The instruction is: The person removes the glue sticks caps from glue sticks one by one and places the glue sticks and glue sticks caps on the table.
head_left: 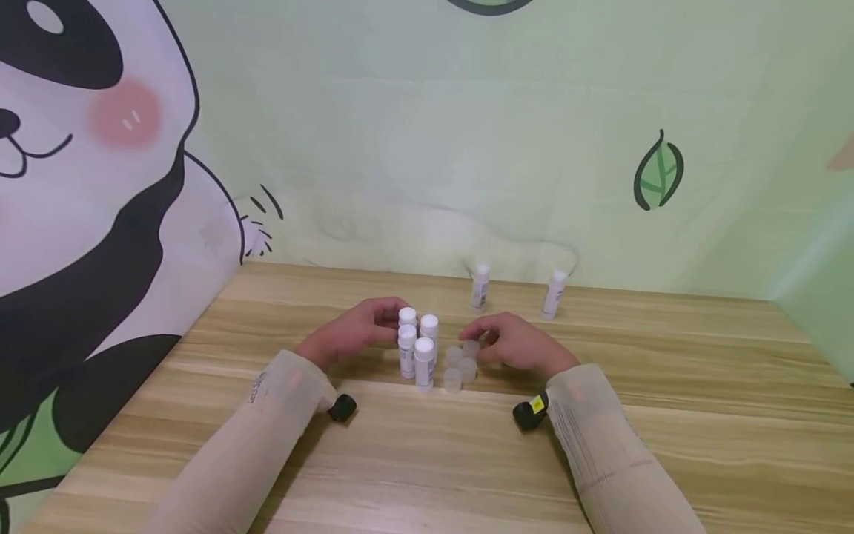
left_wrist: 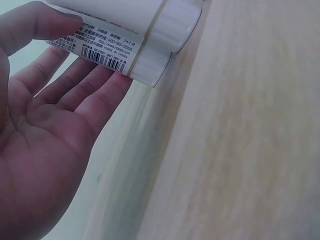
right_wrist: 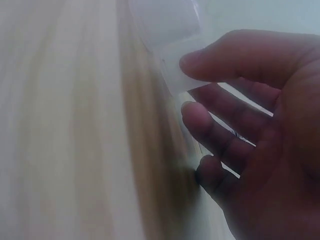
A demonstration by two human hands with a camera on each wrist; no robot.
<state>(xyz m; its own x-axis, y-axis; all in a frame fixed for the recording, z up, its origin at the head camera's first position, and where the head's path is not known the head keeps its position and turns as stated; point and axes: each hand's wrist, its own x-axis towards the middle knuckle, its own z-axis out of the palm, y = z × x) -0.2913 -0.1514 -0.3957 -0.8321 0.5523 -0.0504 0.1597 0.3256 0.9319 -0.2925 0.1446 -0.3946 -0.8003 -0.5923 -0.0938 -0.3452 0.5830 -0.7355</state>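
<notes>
In the head view, several white labelled glue sticks (head_left: 424, 365) stand upright in a tight cluster. My left hand (head_left: 360, 331) reaches round their far left side. In the left wrist view its thumb touches the printed label of one glue stick (left_wrist: 100, 50), with the fingers behind it. Just right of the cluster sit several small translucent caps (head_left: 453, 380). My right hand (head_left: 517, 343) is at their far right side. The right wrist view shows its thumb and fingers pinching one translucent cap (right_wrist: 175, 67); another cap (right_wrist: 165, 20) sits beside it.
Two more glue sticks stand apart near the back edge, one left (head_left: 480, 288) and one right (head_left: 553, 295). Behind the wooden table (head_left: 427, 460) rises a pale green wall cloth (head_left: 427, 148) with a panda print.
</notes>
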